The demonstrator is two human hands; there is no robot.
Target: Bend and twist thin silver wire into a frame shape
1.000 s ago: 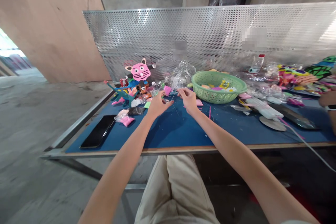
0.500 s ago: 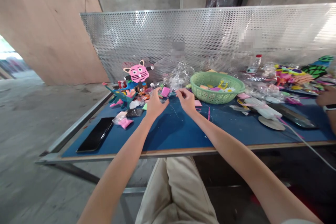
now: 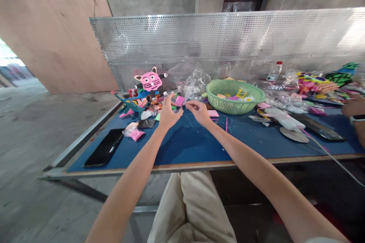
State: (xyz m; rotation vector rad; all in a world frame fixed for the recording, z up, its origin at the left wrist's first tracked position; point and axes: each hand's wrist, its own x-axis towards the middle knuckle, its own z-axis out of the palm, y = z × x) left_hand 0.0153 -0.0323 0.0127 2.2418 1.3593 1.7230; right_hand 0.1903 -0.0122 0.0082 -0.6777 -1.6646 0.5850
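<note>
My left hand (image 3: 169,115) is curled around a small pink square piece (image 3: 179,101), which shows between its thumb and fingers. Clear, shiny wrapping seems to be around the piece. My right hand (image 3: 199,112) pinches with thumb and forefinger close to the right edge of the piece; what lies in the pinch is too small to make out. A thin pale strand (image 3: 189,120) hangs or lies below the hands. Right of my right hand is a flat pink piece (image 3: 213,113) on the blue table (image 3: 182,148).
A green basket (image 3: 228,107) with coloured pieces stands behind to the right. At left are a phone (image 3: 104,148), a pink bag (image 3: 135,134), a teal figure (image 3: 132,108) and a pink cat face (image 3: 151,81). Crumpled clear plastic (image 3: 196,83) lies behind; a co-worker's hand (image 3: 353,106) is far right.
My right hand has moved left, toward the pink piece, and its pinch is now beside the edge. My left hand has stayed almost still. The view has tilted slightly up.
</note>
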